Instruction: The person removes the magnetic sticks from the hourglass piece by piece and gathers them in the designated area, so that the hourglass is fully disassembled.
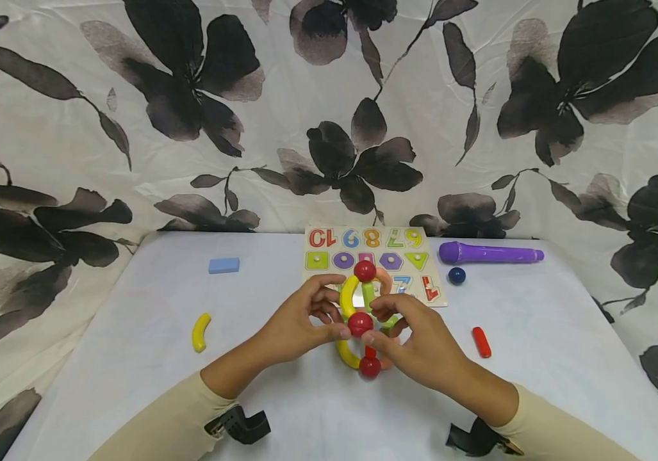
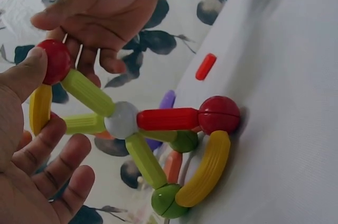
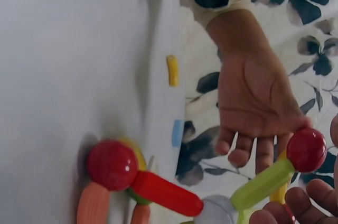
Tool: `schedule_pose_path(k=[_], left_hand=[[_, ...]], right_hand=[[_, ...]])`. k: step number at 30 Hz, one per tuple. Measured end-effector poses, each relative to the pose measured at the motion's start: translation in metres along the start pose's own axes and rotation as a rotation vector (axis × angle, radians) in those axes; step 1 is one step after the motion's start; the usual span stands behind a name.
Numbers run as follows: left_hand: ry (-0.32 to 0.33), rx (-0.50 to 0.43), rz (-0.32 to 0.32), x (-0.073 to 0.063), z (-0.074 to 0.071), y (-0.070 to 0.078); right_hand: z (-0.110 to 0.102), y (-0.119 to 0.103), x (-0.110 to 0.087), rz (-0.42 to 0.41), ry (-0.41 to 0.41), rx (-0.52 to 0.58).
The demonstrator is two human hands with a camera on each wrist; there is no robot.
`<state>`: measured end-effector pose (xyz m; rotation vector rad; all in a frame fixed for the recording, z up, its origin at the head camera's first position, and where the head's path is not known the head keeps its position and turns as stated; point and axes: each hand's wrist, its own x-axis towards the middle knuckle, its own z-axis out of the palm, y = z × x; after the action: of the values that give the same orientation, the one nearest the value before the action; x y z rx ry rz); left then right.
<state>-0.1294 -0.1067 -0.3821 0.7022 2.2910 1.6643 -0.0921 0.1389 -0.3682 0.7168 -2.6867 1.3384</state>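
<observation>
At the left of the head view, a yellow curved plastic stick (image 1: pixel 200 333) lies on the white-covered desk (image 1: pixel 132 320), with a blue rectangular block (image 1: pixel 223 266) farther back. Near the centre, the left hand (image 1: pixel 296 320) has its thumb and fingers gripping the ball-and-stick frame (image 2: pixel 169 119) of coloured plastic at a glossy red ball (image 1: pixel 360 324); the frame stands upright before a number-and-shape puzzle board (image 1: pixel 331 250). It looks light and rigid, but its joints, perhaps magnetic, could part under a twist; the smooth balls may slip, so the ribbed sticks close to a joint seem the surer hold. The right hand (image 1: pixel 429 339) pinches the same ball from the other side, thumb in front. Farther right are a dark blue ball (image 1: pixel 457 276), a short red stick (image 1: pixel 481 342) and a purple toy microphone (image 1: pixel 490 253).
</observation>
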Motion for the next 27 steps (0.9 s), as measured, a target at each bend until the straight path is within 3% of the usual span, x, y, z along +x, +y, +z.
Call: schedule_pose_path(k=[19,27], left_hand=[[-0.009,0.002,-0.006,0.0032,-0.0018,0.0017],[0.002,0.046,0.012,0.0096,-0.007,-0.0029]], right_hand=[[0.0081,-0.0057,0.0024,0.029,0.022,0.017],[0.0094,-0.0036,0.0024,0.022,0.03,0.005]])
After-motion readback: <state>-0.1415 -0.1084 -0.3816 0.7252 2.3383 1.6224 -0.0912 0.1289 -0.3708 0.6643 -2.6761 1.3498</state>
